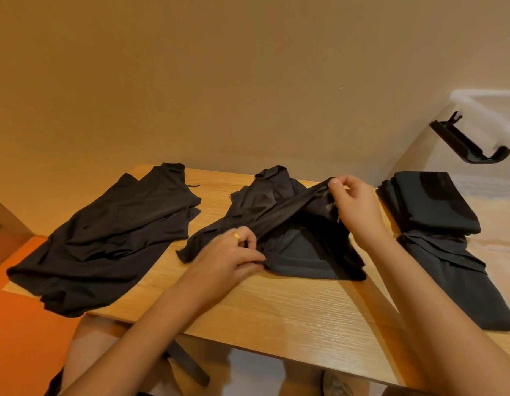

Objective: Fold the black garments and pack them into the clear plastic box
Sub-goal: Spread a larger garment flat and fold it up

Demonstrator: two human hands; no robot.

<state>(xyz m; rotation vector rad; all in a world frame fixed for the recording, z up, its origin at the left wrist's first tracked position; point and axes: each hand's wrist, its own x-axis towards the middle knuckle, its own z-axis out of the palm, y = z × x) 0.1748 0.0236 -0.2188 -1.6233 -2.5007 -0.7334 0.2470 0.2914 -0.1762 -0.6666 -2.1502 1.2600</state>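
Observation:
A black garment (294,247) lies partly folded in the middle of the wooden table (276,310). My left hand (231,258), with a gold ring, pinches its near edge. My right hand (354,204) pinches a lifted strip of the same garment and holds it above the table. Another black garment (111,238) lies loosely spread at the left. At the right, inside the clear plastic box (488,115), sits a folded black garment (431,201) on top of another black garment (462,281).
A black clip handle (465,144) hangs on the box's near wall. A plain wall stands close behind the table. An orange seat (22,324) is at the lower left. The table's front edge runs across the bottom, with my legs below it.

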